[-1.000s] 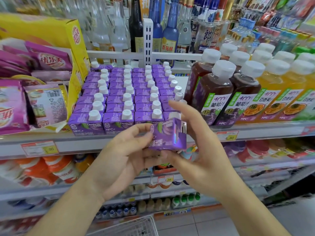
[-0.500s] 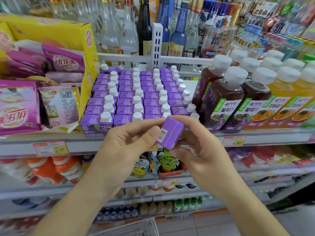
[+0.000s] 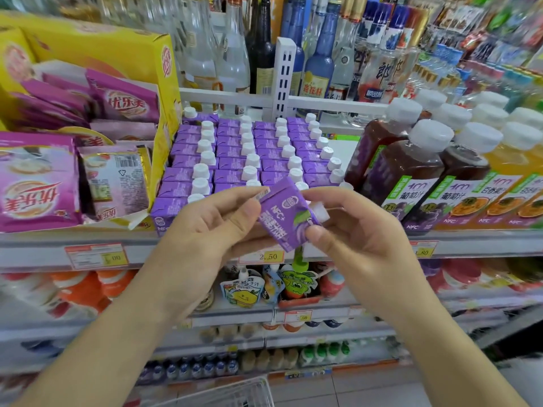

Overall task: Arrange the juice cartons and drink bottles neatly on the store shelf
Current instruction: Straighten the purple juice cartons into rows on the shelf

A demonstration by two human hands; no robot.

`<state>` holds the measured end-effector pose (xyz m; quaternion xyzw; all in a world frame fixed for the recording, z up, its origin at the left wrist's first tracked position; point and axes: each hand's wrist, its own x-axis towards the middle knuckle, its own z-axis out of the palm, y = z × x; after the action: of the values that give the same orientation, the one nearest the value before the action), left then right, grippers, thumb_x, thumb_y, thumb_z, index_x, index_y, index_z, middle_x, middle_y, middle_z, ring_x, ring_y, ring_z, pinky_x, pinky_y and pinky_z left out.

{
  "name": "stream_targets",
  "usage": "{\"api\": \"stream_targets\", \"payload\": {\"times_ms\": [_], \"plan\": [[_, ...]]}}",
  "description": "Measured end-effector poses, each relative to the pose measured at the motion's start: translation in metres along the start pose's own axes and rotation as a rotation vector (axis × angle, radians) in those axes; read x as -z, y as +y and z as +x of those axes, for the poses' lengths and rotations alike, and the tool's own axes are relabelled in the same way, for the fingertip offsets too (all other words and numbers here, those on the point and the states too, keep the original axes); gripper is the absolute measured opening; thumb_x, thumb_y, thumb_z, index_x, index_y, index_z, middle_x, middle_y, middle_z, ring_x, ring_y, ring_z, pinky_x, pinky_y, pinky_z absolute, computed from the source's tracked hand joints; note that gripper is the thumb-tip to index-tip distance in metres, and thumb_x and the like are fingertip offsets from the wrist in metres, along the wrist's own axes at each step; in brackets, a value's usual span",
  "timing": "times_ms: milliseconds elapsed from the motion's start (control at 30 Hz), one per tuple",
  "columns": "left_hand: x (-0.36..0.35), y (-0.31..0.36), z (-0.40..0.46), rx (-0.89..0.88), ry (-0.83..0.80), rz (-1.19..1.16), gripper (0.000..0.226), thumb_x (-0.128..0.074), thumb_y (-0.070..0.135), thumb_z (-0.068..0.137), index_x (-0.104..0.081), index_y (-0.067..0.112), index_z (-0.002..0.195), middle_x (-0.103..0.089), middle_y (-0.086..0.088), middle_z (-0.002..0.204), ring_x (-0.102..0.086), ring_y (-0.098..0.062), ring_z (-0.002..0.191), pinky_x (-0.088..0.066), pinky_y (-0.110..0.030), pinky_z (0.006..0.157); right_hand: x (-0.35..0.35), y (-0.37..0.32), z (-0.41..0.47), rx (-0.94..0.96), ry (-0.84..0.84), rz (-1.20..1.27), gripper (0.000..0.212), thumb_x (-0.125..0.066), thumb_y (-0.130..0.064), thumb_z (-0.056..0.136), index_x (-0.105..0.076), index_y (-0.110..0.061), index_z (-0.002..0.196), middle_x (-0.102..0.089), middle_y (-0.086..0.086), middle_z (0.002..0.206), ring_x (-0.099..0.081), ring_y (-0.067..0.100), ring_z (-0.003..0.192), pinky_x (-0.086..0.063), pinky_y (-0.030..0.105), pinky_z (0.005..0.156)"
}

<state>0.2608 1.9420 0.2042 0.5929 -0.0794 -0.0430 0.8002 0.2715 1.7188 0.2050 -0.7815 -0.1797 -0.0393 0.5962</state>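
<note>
Centre frame: left hand (image 3: 217,221) and right hand (image 3: 349,230) both pinch one purple juice carton (image 3: 286,217), tilted, white cap toward the right. It is held in front of the shelf (image 3: 35,245), before the carton rows (image 3: 244,154).

bright, even shop light falls from overhead, with almost no hard shadows. soft glare sits on the white caps (image 3: 432,133) and glass bottles (image 3: 320,63) above and behind the fingers (image 3: 316,235). the purple carton (image 3: 286,215) between them is sharp; shelves below and far to either side smear and bend with wide-angle distortion.
</note>
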Motion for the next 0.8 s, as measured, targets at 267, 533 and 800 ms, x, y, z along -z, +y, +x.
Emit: {"api": "stream_targets", "payload": {"times_ms": [267, 533, 800], "plan": [[0.047, 0.026, 0.035, -0.392, 0.12, 1.104, 0.041, -0.053, 0.046, 0.107, -0.063, 0.025, 0.141, -0.067, 0.017, 0.134, -0.06, 0.001, 0.124, -0.04, -0.007, 0.103, -0.006, -0.025, 0.076, 0.092, 0.147, -0.293, 0.034, -0.08, -0.001, 0.09, -0.074, -0.023, 0.116, -0.073, 0.002, 0.106, -0.069, 0.011, 0.079, -0.049, 0.021, 0.072], [0.094, 0.021, 0.063, -0.417, -0.045, 1.637, 0.06, -0.031, 0.051, 0.109, -0.064, 0.013, 0.141, -0.06, -0.005, 0.146, -0.059, -0.028, 0.13, -0.047, -0.046, 0.106, -0.047, -0.028, 0.205, 0.2, 0.178, -0.639, 0.027, -0.081, -0.018, 0.084, -0.079, -0.026, 0.11, -0.069, -0.013, 0.092, -0.067, 0.01, 0.082, -0.048, 0.016, 0.072], [0.099, 0.013, 0.063, -0.424, -0.004, 1.637, 0.063, -0.025, 0.053, 0.109, -0.067, 0.017, 0.141, -0.057, -0.004, 0.153, -0.054, -0.024, 0.138, -0.039, -0.042, 0.109, -0.097, 0.01, 0.308, 0.245, 0.096, -0.868, 0.032, -0.079, -0.01, 0.084, -0.08, -0.019, 0.115, -0.07, -0.003, 0.097, -0.062, 0.013, 0.084, -0.053, 0.027, 0.072]]}}
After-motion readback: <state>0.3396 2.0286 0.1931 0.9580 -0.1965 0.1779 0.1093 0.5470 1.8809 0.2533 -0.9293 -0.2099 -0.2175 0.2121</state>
